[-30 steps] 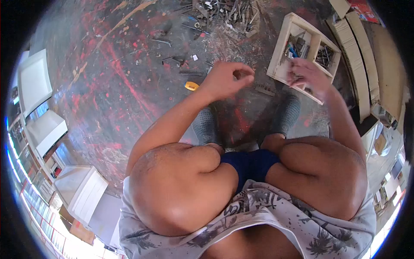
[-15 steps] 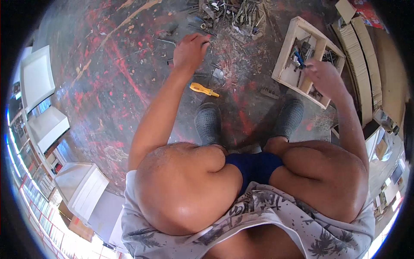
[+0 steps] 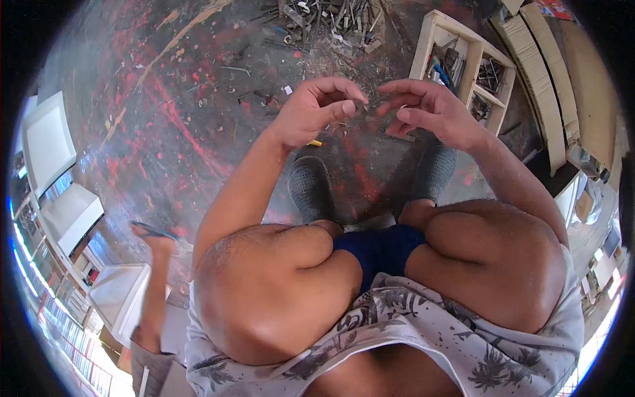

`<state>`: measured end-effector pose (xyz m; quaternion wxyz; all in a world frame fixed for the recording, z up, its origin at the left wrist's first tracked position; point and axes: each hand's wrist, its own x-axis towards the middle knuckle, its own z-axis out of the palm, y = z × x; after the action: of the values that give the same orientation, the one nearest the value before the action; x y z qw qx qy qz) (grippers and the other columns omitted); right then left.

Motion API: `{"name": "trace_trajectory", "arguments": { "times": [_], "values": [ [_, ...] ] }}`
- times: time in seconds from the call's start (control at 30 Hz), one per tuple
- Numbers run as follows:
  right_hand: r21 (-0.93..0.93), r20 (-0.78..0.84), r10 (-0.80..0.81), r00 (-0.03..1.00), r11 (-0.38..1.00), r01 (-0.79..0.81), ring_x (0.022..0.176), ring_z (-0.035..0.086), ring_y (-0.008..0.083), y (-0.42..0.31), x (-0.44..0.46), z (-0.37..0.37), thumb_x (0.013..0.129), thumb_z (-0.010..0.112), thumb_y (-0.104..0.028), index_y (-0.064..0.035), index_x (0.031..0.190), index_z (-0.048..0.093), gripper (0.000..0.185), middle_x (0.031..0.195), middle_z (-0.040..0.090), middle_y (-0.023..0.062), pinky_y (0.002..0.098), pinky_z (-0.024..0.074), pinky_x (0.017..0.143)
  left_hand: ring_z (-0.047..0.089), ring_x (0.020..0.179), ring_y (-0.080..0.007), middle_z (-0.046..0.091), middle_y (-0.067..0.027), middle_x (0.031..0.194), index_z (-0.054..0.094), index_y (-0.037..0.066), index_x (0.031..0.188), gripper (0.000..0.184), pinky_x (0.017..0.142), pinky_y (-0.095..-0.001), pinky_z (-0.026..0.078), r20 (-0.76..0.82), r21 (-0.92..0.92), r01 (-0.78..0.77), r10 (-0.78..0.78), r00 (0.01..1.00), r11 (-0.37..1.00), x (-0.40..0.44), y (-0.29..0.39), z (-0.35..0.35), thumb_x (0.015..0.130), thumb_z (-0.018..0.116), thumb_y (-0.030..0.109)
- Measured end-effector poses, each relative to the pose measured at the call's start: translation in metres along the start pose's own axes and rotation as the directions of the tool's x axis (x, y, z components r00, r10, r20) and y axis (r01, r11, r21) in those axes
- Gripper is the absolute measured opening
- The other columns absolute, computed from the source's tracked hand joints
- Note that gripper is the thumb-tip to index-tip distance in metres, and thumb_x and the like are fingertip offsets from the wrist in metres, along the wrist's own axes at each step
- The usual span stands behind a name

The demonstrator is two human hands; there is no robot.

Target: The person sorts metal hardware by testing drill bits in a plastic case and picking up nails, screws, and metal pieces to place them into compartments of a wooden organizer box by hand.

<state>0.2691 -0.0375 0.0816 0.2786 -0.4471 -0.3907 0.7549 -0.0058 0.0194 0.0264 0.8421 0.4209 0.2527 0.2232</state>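
My left hand is raised above the floor, holding a small dark piece between thumb and fingertips; its kind is too small to make out. Facing it, my right hand has its fingers apart, with nothing visible in them. A narrow gap separates the two hands. Below my left hand, the yellow screwdriver is mostly hidden. Behind my right hand stands a wooden divided box, with metal tools and small dark hardware in its compartments.
A heap of metal scraps lies on the paint-stained floor ahead. Loose metal bits are scattered left of it. Folded cardboard stands at the right. Another person's leg shows at the left, near white cabinets.
My right hand has left the box and come toward the middle. My left hand has moved right and lower, meeting it. Another person's leg has come into view at the left.
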Motion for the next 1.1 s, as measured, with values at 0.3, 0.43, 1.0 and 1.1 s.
{"name": "trace_trajectory", "arguments": {
  "times": [0.3, 0.43, 1.0, 1.1],
  "values": [
    [-0.133, 0.078, -0.015, 0.997, 0.991, 0.026, 0.088, 0.073, 0.0163, 0.012, -0.004, 0.003, 0.101, 0.064, -0.011, 0.001, 0.118, 0.067, 0.021, 0.102, 0.075, 0.0123, 0.0317, 0.0606, 0.08, 0.065, 0.095, -0.0134, 0.067, -0.0022, 0.107, 0.066, 0.006, 0.114, 0.028, 0.084, -0.0322, 0.054, 0.084, 0.015, 0.149, -0.15, 0.985, 0.989, -0.003, -0.021, 0.016, 0.096, 0.075, 0.024],
    [-0.534, 0.016, 0.013, 1.0, 0.846, -0.003, 0.085, 0.075, 0.0222, 0.02, -0.006, 0.0, 0.097, 0.068, -0.012, -0.0011, 0.116, 0.068, 0.022, 0.095, 0.076, 0.0144, 0.0357, 0.0595, 0.08, 0.065, 0.095, -0.0129, 0.067, -0.0022, 0.106, 0.066, 0.005, 0.116, 0.025, 0.086, -0.0307, 0.053, 0.021, 0.121, 0.226, -0.23, 0.973, 0.966, -0.006, -0.042, 0.003, 0.098, 0.072, 0.021],
    [-0.761, -0.117, -0.04, 0.992, 0.645, -0.064, 0.081, 0.072, 0.0306, 0.016, 0.003, -0.04, 0.093, 0.064, -0.009, 0.0, 0.114, 0.069, 0.024, 0.091, 0.073, 0.0169, 0.039, 0.0558, 0.077, 0.072, 0.102, -0.0367, 0.075, -0.0169, 0.109, 0.08, 0.016, 0.105, 0.028, 0.087, -0.0491, 0.057, -0.731, 0.673, 0.67, -0.149, 0.665, -0.313, -0.077, 0.026, -0.126, 0.084, 0.072, 0.032],
    [-0.791, -0.121, -0.051, 0.991, 0.609, -0.066, 0.083, 0.073, 0.0308, 0.016, 0.005, -0.042, 0.093, 0.064, -0.009, 0.0002, 0.115, 0.069, 0.025, 0.094, 0.074, 0.0175, 0.04, 0.0563, 0.078, 0.071, 0.095, -0.0415, 0.075, -0.019, 0.103, 0.078, 0.014, 0.105, 0.028, 0.083, -0.0517, 0.056, -0.73, 0.676, 0.701, -0.073, 0.68, -0.229, -0.067, 0.028, -0.124, 0.087, 0.068, 0.033]
  ]
}}
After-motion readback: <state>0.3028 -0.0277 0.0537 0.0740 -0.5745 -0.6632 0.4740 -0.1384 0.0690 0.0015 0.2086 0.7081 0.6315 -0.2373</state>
